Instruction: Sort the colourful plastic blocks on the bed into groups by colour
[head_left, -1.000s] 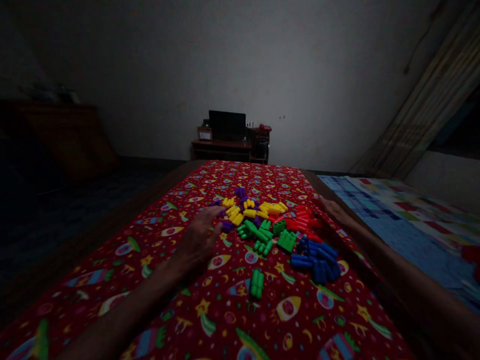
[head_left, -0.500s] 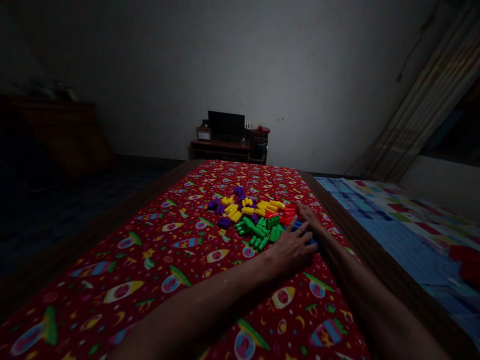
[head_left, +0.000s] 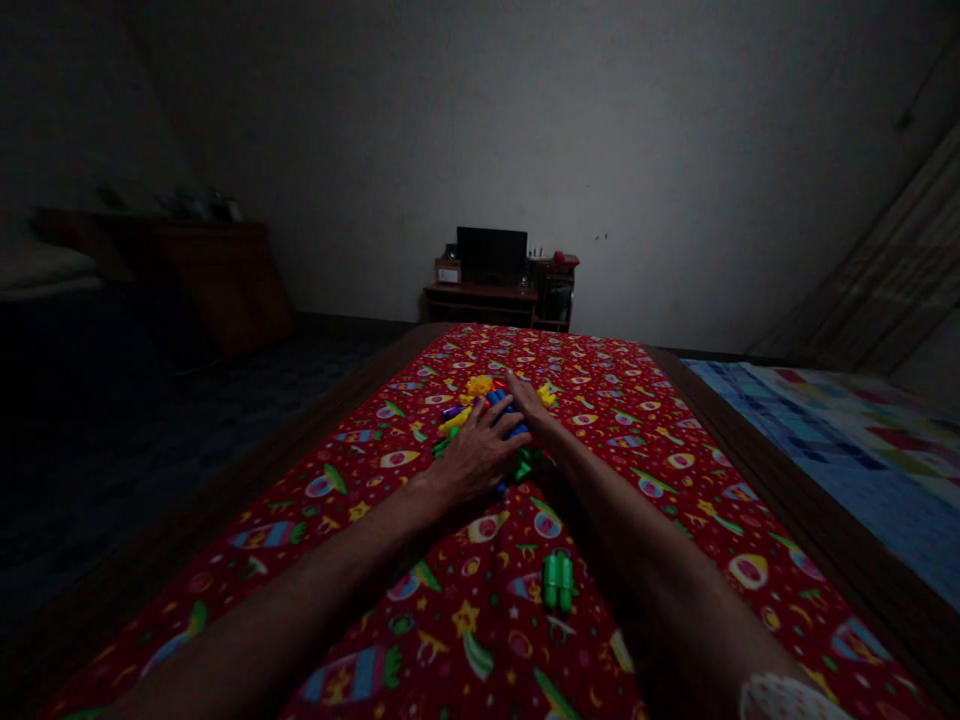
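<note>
Right now, heap: most of the toy blocks in view sit bunched together on the red cloth [head_left: 622, 410], between and under the two hands.
Left hand [head_left: 476, 455]: palm down over the near side of the heap, fingers spread and loosely curved across blue blocks [head_left: 498, 398], not closed around any one.
Right hand [head_left: 529, 402]: on edge along the heap's other side, thumb side up; its lower fingers are hidden, so I cannot tell whether they grip anything.
Done: judging by the layout, the gathering looks largely complete, with the colours mixed.
Left over: one green block [head_left: 559, 581] lies apart on the near cloth, touched by neither hand; a yellow block [head_left: 547, 397] shows just beyond the right hand, and whether it joins the heap is unclear.
Other colours: yellow pieces [head_left: 479, 385] at the far end, a purple block [head_left: 451, 412] at the left edge.
Blocks: glossy, apparently hard plastic; the lone one looks like two rounded tubes joined side by side.
Cloth: smooth, lying mostly flat, printed with rockets and stars, over a dull brown cover [head_left: 750, 455].
</note>
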